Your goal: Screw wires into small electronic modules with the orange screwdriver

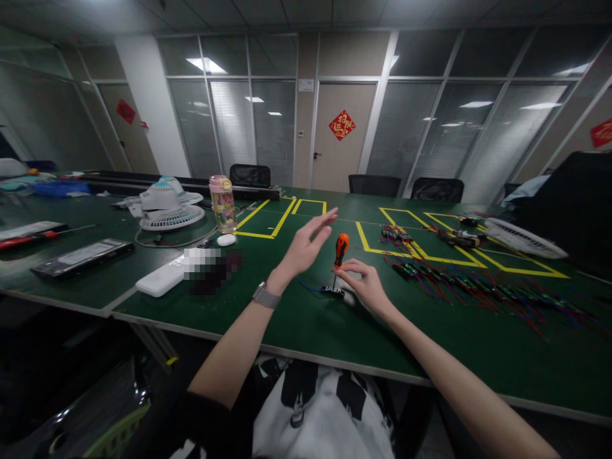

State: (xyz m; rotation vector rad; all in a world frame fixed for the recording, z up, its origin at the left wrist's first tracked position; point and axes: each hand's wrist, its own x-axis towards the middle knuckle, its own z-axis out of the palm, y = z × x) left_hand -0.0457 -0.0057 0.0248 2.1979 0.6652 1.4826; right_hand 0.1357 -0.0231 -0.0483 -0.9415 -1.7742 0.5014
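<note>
Right hand (366, 285) holds screwdriver (341, 250) upright (door sign (342, 124) unreadable).

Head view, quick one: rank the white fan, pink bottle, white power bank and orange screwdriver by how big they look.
1. fan, clearly largest.
2. power bank and bottle: look alike; the power bank lies nearer, so unranked.
3. screwdriver, smallest, in the right hand.

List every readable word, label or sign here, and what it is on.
Red sign on middle door: gold Chinese characters, too blurred to read.
Bottle: print too small to read.
Wall notice: too small to read.
Screwdriver: no marking shows.
No text reads clearly.
</note>
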